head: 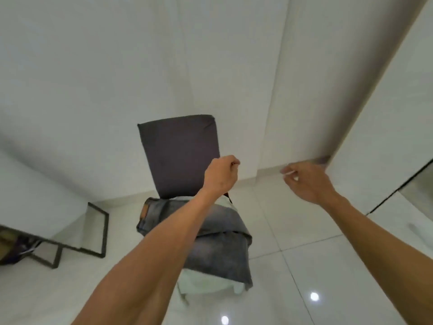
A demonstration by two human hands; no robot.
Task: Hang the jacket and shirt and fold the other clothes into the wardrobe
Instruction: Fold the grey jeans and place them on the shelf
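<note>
While jeans [218, 254] lie below both | left grip [220, 177] curled, empty | right grip [309, 181] unclear

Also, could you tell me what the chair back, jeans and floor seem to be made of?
Chair back: likely woven upholstery fabric, dark grey, matte; soft padded corners.
Jeans: grey denim, washed; faded patches and a tan waistband label.
Floor: glossy white tile, probably ceramic; grout lines and sharp lamp reflections.
</note>
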